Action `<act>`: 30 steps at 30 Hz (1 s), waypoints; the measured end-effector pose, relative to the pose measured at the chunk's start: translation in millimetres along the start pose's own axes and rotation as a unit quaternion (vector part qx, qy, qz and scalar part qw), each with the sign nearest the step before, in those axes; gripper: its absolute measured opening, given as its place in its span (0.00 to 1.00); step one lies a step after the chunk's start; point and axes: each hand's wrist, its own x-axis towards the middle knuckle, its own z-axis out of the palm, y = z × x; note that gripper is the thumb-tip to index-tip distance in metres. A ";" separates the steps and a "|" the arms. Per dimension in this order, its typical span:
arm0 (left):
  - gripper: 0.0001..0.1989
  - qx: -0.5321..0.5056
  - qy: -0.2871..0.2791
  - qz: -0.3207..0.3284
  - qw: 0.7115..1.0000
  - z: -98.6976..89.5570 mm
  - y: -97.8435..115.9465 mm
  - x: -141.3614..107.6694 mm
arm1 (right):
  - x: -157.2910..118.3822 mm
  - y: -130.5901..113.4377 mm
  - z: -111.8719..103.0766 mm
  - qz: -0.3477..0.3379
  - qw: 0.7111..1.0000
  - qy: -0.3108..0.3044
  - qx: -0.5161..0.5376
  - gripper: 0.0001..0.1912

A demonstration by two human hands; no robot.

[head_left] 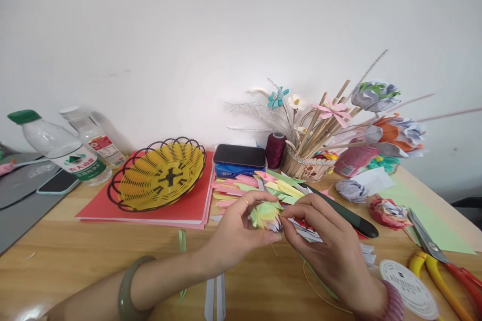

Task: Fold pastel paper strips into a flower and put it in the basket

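My left hand [235,235] is closed round a small folded-paper flower [265,214] with green, yellow and white pointed petals, thumb below and fingers above. My right hand [329,243] pinches at the flower's right edge; whether its fingertips grip a petal or a thread is too small to tell. A thin tan string [311,281] hangs beneath and curves along the table under my right hand. Just behind both hands lies a heap of folded paper strips [241,184] in pink, yellow, green and white.
On the left stand a yellow woven basket [161,175] on red paper and a green-capped bottle [56,145]. Behind are a phone [239,154], a maroon thread spool [276,150] and a holder [307,168] of sticks and flowers. Scissors [433,246] and yellow-handled pliers [439,276] lie right.
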 end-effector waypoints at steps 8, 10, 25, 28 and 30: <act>0.22 -0.002 0.007 0.006 1.000 -1.8 0.0 -0.3 | -6.6 7.9 2.9 0.059 0.995 -0.054 0.054 0.04; 0.22 -0.006 0.002 0.015 1.000 -2.0 -0.8 -0.7 | -7.3 7.7 3.3 0.068 0.994 -0.060 0.053 0.04; 0.22 0.013 0.005 0.027 1.000 -1.1 0.5 -0.8 | -9.6 5.4 3.9 -0.070 0.990 0.026 -0.119 0.08; 0.22 0.012 0.003 0.020 1.000 -1.3 0.8 -0.7 | -12.9 7.0 2.4 -0.117 0.978 0.025 -0.171 0.12; 0.22 0.016 0.005 0.018 1.000 -1.1 0.9 -0.7 | -14.2 7.4 1.1 -0.134 0.973 0.011 -0.187 0.13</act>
